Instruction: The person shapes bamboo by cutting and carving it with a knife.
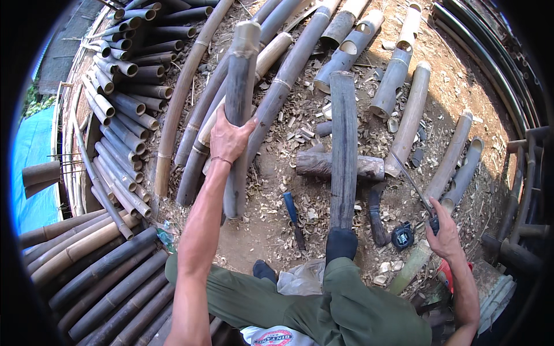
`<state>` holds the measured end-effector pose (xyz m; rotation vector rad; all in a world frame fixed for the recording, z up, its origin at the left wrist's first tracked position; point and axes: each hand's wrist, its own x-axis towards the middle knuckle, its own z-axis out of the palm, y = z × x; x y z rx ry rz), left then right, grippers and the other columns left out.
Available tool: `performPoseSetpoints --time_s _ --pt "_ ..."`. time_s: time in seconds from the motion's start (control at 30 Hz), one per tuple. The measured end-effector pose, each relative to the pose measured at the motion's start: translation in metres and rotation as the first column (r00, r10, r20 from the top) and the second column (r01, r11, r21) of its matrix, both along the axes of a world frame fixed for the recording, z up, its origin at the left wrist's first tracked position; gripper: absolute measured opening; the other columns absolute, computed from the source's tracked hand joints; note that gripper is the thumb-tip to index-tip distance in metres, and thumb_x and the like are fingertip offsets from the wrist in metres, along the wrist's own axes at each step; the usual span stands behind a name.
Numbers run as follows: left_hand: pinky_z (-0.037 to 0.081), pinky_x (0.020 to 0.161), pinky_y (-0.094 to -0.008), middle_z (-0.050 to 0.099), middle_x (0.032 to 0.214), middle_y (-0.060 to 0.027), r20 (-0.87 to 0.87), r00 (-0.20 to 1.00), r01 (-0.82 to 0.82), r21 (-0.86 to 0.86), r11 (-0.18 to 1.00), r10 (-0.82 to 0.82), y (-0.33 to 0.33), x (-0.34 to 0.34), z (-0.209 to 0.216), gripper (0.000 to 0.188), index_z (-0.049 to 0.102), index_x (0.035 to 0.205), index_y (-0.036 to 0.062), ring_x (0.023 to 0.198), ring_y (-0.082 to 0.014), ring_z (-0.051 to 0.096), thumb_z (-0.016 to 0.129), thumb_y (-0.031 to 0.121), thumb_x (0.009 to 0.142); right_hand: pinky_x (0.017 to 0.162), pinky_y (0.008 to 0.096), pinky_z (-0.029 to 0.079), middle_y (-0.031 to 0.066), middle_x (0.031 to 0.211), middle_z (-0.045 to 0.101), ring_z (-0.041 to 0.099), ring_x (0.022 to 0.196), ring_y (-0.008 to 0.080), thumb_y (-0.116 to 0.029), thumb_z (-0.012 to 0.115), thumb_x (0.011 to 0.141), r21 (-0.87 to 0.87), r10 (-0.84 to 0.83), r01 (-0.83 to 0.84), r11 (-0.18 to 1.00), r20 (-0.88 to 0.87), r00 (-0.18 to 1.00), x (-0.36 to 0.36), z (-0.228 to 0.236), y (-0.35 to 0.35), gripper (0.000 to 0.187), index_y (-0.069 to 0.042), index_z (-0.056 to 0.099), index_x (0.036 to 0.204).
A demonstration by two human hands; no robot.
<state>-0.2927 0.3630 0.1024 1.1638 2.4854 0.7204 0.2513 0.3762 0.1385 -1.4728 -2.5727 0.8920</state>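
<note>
My left hand (228,138) is closed around a dark bamboo piece (241,89), held up at a slight slant with a pale node near its top. My right hand (444,232) grips the dark handle of a long thin-bladed tool (411,180); its blade slants up and left, and I cannot tell if it is a saw or a knife. Between my hands a flat dark bamboo slat (343,138) lies across a short log (311,164), its near end at my foot. Left of the slat is a blue-handled chisel-like tool (291,209). A tape measure (402,235) sits near my right hand.
Stacked bamboo poles (124,130) fill the left side, with more poles (107,277) at lower left. Cut bamboo tubes with holes (349,49) lie at the far side. Wood chips (306,127) cover the ground. Dark poles (490,63) line the right edge.
</note>
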Motion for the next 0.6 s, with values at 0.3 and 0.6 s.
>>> performPoseSetpoints --time_s 0.3,0.6 --pt "0.044 0.100 -0.0474 0.049 0.128 -0.0197 -0.515 0.850 0.193 0.115 0.974 -0.107 0.010 0.011 -0.076 0.052 0.050 0.132 -0.0005 0.120 -0.0370 0.049 0.069 0.015 0.087 0.092 0.0389 0.049 0.0179 0.105 0.059 0.062 0.099 0.0299 -0.008 0.069 0.080 -0.257 -0.440 0.379 0.889 -0.250 0.863 -0.109 -0.012 -0.019 0.079 0.001 0.029 0.148" --pt "0.054 0.056 -0.0304 0.060 0.078 -0.0043 0.997 0.078 -0.119 0.027 0.993 -0.018 -0.024 0.159 -0.012 0.030 0.055 0.113 0.0030 0.061 -0.0131 0.060 0.064 0.026 0.096 0.117 0.0492 0.025 0.0283 0.148 0.033 0.031 0.140 0.0405 -0.029 0.075 0.082 0.014 -0.513 0.550 0.835 -0.340 0.788 -0.097 -0.052 -0.063 0.092 0.003 0.022 0.150"
